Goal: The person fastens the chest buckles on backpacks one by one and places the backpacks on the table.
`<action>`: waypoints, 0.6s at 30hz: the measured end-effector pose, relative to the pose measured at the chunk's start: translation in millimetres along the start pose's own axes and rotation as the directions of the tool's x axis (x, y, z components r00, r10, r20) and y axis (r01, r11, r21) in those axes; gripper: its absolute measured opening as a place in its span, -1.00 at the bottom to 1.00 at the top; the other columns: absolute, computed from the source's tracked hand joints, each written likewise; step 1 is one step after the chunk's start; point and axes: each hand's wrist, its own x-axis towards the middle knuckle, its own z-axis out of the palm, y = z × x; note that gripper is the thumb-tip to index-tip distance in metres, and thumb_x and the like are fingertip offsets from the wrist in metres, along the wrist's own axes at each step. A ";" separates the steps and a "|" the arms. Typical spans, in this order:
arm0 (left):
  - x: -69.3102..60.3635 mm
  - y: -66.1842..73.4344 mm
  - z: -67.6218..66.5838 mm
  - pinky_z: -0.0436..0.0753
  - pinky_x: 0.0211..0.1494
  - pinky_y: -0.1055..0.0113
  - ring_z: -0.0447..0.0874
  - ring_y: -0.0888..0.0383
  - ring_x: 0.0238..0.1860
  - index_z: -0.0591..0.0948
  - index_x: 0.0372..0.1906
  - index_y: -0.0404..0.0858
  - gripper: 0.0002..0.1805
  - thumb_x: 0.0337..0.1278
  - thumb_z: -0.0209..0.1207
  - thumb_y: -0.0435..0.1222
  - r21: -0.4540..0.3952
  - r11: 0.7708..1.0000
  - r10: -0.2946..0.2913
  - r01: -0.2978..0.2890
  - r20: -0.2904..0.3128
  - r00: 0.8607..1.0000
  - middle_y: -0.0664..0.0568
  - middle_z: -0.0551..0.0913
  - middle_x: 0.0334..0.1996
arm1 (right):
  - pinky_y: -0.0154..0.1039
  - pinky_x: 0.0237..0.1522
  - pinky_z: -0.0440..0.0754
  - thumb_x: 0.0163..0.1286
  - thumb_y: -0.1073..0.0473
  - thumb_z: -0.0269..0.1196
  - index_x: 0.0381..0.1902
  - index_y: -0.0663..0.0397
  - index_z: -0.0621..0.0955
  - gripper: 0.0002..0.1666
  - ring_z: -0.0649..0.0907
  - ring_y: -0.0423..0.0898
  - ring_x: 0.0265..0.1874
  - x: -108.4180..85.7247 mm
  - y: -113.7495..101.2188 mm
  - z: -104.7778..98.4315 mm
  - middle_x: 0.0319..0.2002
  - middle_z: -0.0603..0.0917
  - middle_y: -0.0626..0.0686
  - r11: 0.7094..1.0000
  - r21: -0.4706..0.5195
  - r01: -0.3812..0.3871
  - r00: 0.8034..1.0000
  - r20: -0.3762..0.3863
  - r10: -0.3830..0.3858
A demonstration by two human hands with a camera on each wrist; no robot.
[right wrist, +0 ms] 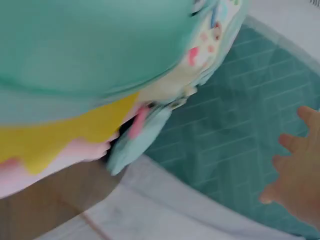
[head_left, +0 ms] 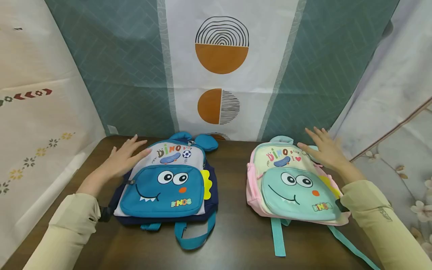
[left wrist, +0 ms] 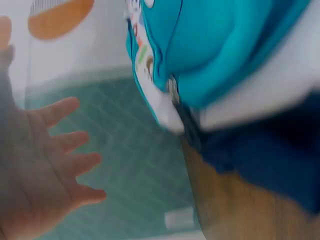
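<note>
A blue dinosaur backpack (head_left: 158,183) lies on its back at the left, its front pocket facing up. My left hand (head_left: 125,157) hovers at its upper left side, fingers spread; the left wrist view shows the palm apart from the bag. At the right lies a mint and pink dinosaur backpack (head_left: 297,187). Over its upper right corner is my right hand (head_left: 325,150), fingers extended and holding nothing. In the right wrist view a gap separates that hand (right wrist: 300,170) from the bag. Each backpack has straps trailing toward the front.
Both bags lie on a dark brown table (head_left: 233,232) with bare surface between them. A patterned green and white cloth (head_left: 128,75) hangs behind. Pale printed cloths (head_left: 40,123) close off the left and right sides.
</note>
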 end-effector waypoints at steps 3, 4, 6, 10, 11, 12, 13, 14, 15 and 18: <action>-5.5 22.9 19.6 0.01 0.25 -0.38 0.09 -0.37 0.32 0.23 0.37 -0.30 -0.12 0.18 -0.11 0.28 0.062 0.998 0.011 -0.014 0.045 0.999 -0.35 0.17 0.35 | 0.41 0.16 0.09 0.34 -0.36 -0.05 0.44 0.02 0.12 -0.11 0.14 0.31 0.35 5.0 -18.5 1.8 0.37 0.18 0.31 0.997 0.081 -0.008 1.000 0.018 0.006; -6.7 36.1 27.7 0.13 0.23 -0.34 0.20 -0.35 0.28 0.27 0.35 -0.30 -0.12 0.16 -0.07 0.28 0.078 0.997 0.023 -0.027 0.057 0.998 -0.34 0.26 0.31 | 0.38 0.14 0.18 0.33 -0.37 -0.04 0.42 0.03 0.18 -0.12 0.26 0.30 0.29 7.6 -24.7 1.6 0.32 0.28 0.30 0.995 0.097 -0.008 1.000 0.020 0.006; -11.7 64.7 43.1 0.31 0.16 -0.28 0.33 -0.29 0.22 0.33 0.32 -0.27 -0.14 0.11 -0.01 0.28 0.101 0.994 0.044 -0.053 0.082 0.996 -0.28 0.37 0.26 | 0.29 0.06 0.35 0.32 -0.39 -0.05 0.38 0.05 0.25 -0.13 0.44 0.26 0.16 15.0 -37.4 3.4 0.22 0.43 0.28 0.994 0.110 0.003 0.999 0.032 -0.006; -29.5 114.0 65.9 0.44 0.12 -0.17 0.42 -0.18 0.19 0.40 0.29 -0.17 -0.20 0.03 0.11 0.25 0.098 0.986 0.121 -0.135 0.140 0.983 -0.17 0.42 0.24 | 0.19 -0.01 0.46 0.32 -0.38 -0.02 0.35 0.07 0.30 -0.15 0.56 0.20 0.03 35.6 -63.8 17.4 0.17 0.49 0.23 0.988 0.150 0.029 0.997 0.063 -0.038; -34.3 122.4 70.7 0.42 0.14 -0.17 0.41 -0.17 0.20 0.40 0.29 -0.15 -0.19 0.00 0.14 0.25 0.096 0.984 0.135 -0.152 0.162 0.977 -0.17 0.41 0.25 | 0.15 -0.02 0.48 0.32 -0.36 -0.01 0.33 0.08 0.33 -0.17 0.57 0.18 0.01 42.3 -71.5 23.3 0.15 0.52 0.22 0.983 0.178 0.035 0.997 0.064 -0.047; -38.4 129.5 75.5 0.40 0.16 -0.17 0.39 -0.16 0.22 0.39 0.30 -0.13 -0.17 -0.04 0.17 0.25 0.098 0.981 0.148 -0.168 0.186 0.971 -0.16 0.39 0.26 | 0.12 -0.02 0.50 0.33 -0.33 0.02 0.31 0.08 0.36 -0.21 0.58 0.17 0.00 49.3 -80.6 29.6 0.13 0.54 0.22 0.977 0.212 0.037 0.997 0.060 -0.051; -42.2 135.1 80.2 0.39 0.16 -0.17 0.37 -0.17 0.23 0.37 0.31 -0.13 -0.14 -0.07 0.20 0.25 0.091 0.981 0.151 -0.173 0.213 0.965 -0.16 0.36 0.28 | 0.10 -0.02 0.51 0.35 -0.29 0.04 0.28 0.10 0.38 -0.25 0.60 0.17 -0.02 56.2 -90.4 36.0 0.10 0.56 0.23 0.968 0.247 0.045 0.996 0.059 -0.061; -45.4 139.2 84.6 0.38 0.16 -0.20 0.33 -0.19 0.26 0.35 0.33 -0.12 -0.12 -0.10 0.22 0.25 0.083 0.981 0.150 -0.174 0.239 0.959 -0.18 0.32 0.31 | 0.07 -0.03 0.53 0.35 -0.24 0.07 0.26 0.12 0.41 -0.30 0.63 0.15 -0.06 63.3 -101.0 42.9 0.07 0.59 0.23 0.959 0.279 0.050 0.996 0.059 -0.070; -48.0 142.0 88.9 0.36 0.17 -0.21 0.29 -0.22 0.28 0.33 0.34 -0.12 -0.10 -0.12 0.25 0.23 0.081 0.981 0.147 -0.174 0.260 0.954 -0.20 0.28 0.33 | 0.04 -0.01 0.53 0.36 -0.21 0.08 0.22 0.13 0.45 -0.34 0.63 0.13 -0.05 70.0 -112.1 49.6 0.03 0.61 0.24 0.955 0.292 0.060 0.995 0.059 -0.080; -53.2 145.6 99.6 0.31 0.18 -0.26 0.16 -0.31 0.33 0.30 0.36 -0.14 -0.07 -0.14 0.30 0.18 0.082 0.984 0.128 -0.157 0.281 0.951 -0.26 0.16 0.38 | -0.01 -0.03 0.56 0.36 -0.15 0.09 0.16 0.16 0.50 -0.41 0.66 0.10 -0.10 85.2 -146.1 67.6 -0.01 0.63 0.23 0.957 0.280 0.082 0.988 0.104 -0.115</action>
